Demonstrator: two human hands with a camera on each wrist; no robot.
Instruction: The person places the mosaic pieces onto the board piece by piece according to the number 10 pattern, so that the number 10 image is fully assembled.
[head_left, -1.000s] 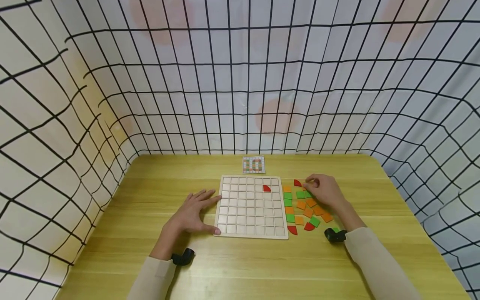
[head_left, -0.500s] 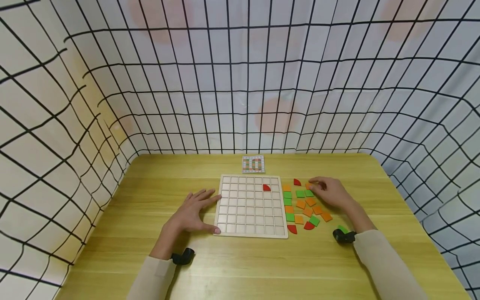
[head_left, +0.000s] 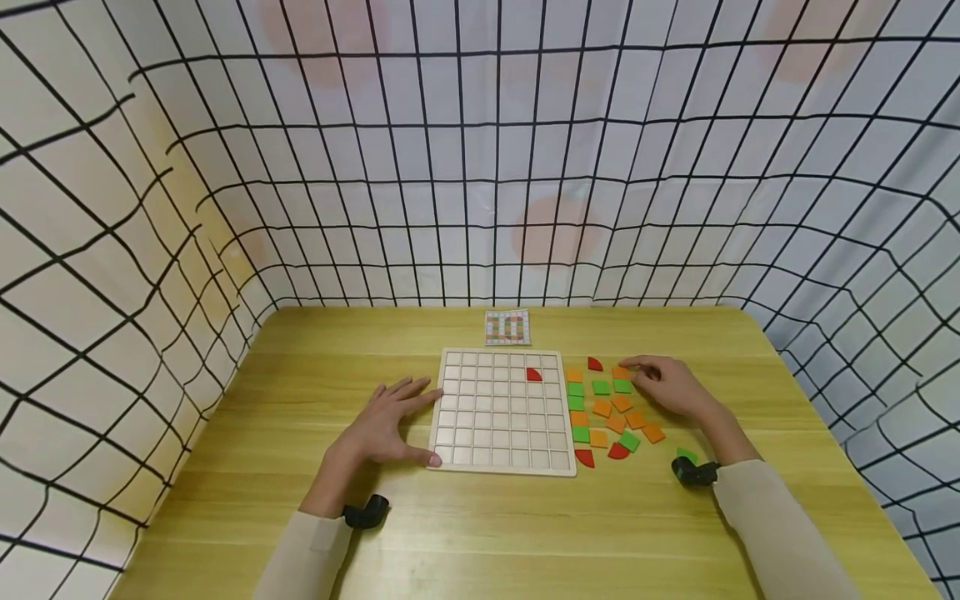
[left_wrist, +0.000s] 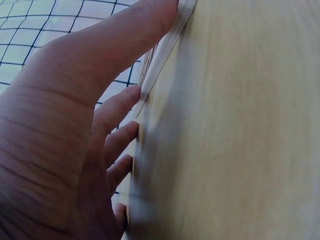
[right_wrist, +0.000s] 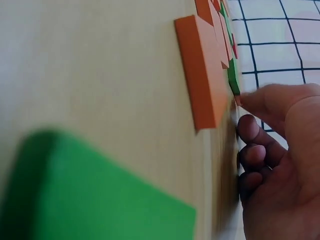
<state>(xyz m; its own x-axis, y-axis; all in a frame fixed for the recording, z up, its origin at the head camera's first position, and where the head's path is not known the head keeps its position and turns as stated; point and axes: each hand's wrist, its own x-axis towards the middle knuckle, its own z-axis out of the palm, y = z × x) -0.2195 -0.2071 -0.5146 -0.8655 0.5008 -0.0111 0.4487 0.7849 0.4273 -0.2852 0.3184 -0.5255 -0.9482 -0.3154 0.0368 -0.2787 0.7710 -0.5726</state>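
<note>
Towards the wooden bench's far edge (head_left: 375, 317), our right hand (head_left: 671, 387) is touching an orange square tile (head_left: 619, 372); if pinching, we cannot tell. Our spread, ungripping left hand (head_left: 384, 428) should be steadying the pale wooden board (head_left: 501, 423).

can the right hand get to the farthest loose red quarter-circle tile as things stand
Probably yes: the right hand is at the orange square tile just right of the red quarter-circle tile, which lies uncovered, with bare table between them. Its fingers would likely leave the orange one first.
</note>
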